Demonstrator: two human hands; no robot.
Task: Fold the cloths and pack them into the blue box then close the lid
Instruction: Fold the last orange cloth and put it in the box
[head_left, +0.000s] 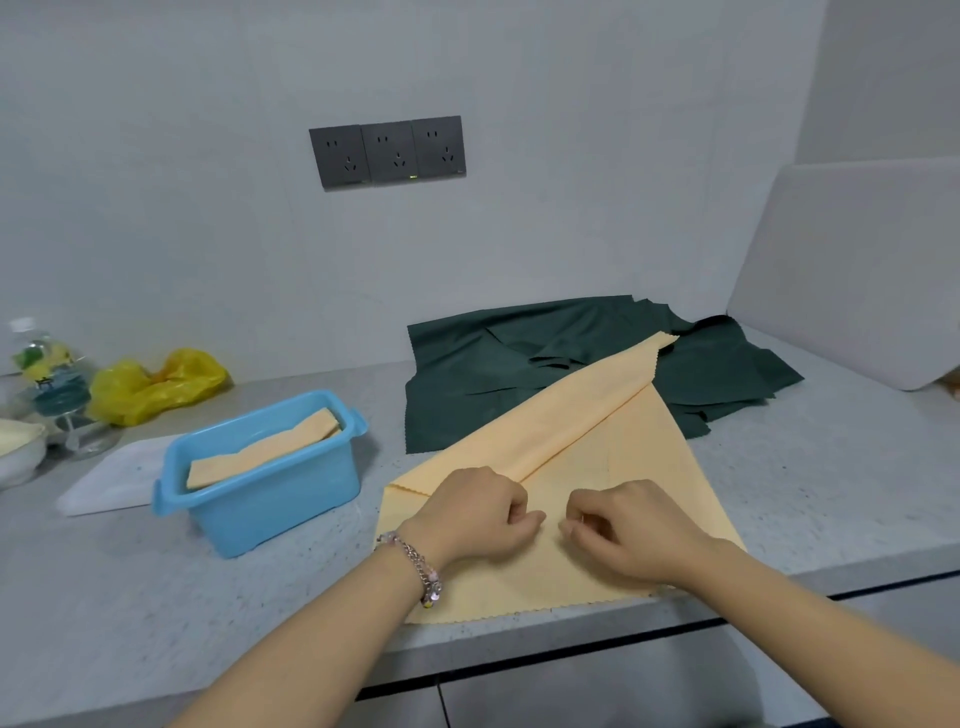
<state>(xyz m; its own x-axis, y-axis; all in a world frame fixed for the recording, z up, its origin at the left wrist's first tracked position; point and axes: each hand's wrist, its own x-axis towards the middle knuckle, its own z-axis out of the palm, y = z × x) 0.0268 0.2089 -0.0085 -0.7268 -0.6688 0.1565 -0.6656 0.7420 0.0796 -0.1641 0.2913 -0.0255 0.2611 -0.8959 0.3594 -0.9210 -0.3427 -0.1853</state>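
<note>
Premises present as a domestic kitchen or utility counter. A grey speckled countertop (156, 613) runs along a plain pale wall, with a bank of three dark wall sockets (387, 151) mounted above it. At the countertop's far left stand a plastic bottle (44, 371) and a yellow plastic bag (156, 387); dark-seamed cabinet fronts (597, 686) sit below its front edge.

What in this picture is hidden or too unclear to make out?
- Head view: the cloth count in the dark green pile; the layers overlap and the peach cloth covers part.
- How much lies under the folded cloth in the blue box; its wall hides that.
- The bottle label, blurred at the left edge.
</note>
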